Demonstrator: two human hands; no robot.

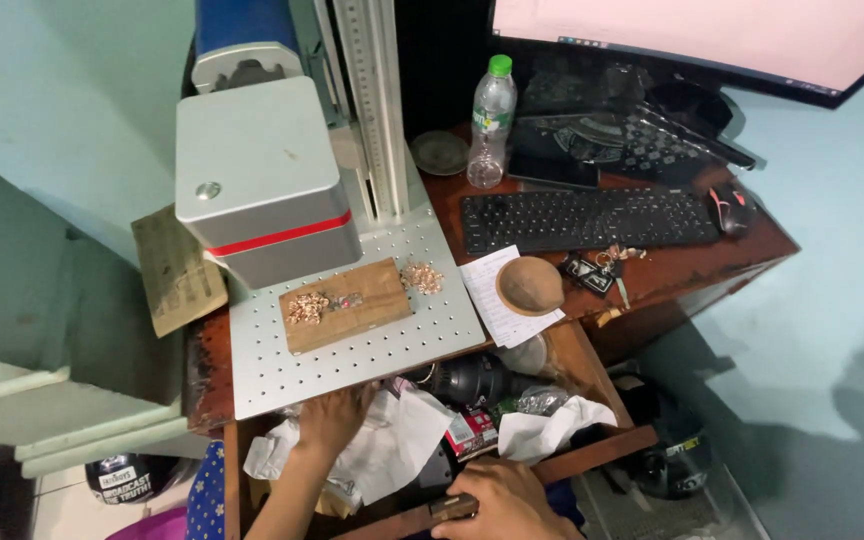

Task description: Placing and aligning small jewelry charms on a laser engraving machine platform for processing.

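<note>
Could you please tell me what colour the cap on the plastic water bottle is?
The cap is green, on the clear water bottle; the head view shows it.

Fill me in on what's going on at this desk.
A person has an open drawer pulled out under the desk. The left hand is down among white crumpled paper inside it; the right hand rests on the drawer's front edge. Above, a wooden block with small gold-coloured pieces sits on the perforated plate.

The left hand (332, 420) reaches into an open drawer (592, 450) among crumpled white paper (392, 440) — the right hand (502, 500) grips its wooden front edge, below a perforated metal plate (352, 350).
</note>
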